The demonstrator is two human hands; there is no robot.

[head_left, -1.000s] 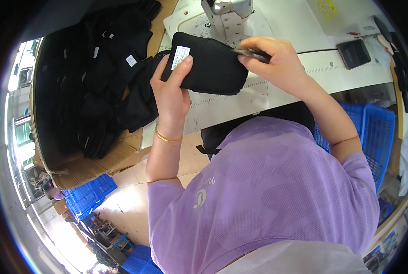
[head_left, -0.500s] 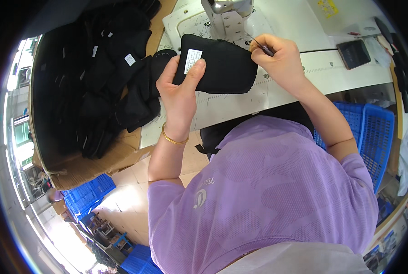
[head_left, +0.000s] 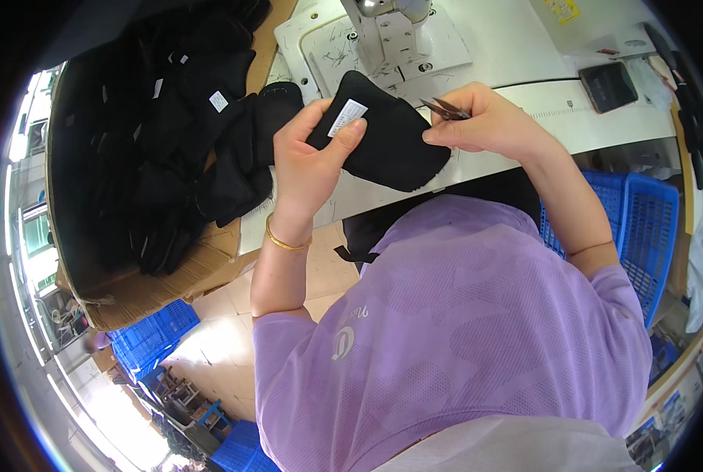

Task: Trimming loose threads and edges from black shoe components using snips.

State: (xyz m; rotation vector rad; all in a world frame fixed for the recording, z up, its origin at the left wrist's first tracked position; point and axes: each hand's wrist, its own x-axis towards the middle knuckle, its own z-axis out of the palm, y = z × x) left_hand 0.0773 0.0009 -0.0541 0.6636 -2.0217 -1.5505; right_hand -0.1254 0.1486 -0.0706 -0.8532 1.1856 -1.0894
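A black fabric piece (head_left: pixel 391 138) with a white label (head_left: pixel 347 116) hangs tilted above the front of the white sewing table. My left hand (head_left: pixel 312 153) grips its left side, thumb on top beside the label. At its right edge is my right hand (head_left: pixel 481 122), closed around small dark thread snips (head_left: pixel 447 110). The blades of the snips stick out to the left, slightly apart. My right thumb and fingers meet the fabric's edge, though whether they also pinch it I cannot tell.
A sewing machine (head_left: pixel 391 35) stands behind the fabric. On the left, a cardboard box (head_left: pixel 170 287) holds a heap of black fabric pieces (head_left: pixel 162 149). A phone (head_left: pixel 608 86) lies at the table's right. Blue crates (head_left: pixel 650 228) stand below the table at right.
The black fabric piece has turned clockwise, its right end dropping toward me. My right hand has moved slightly lower, and the snips now point left with both blades showing.
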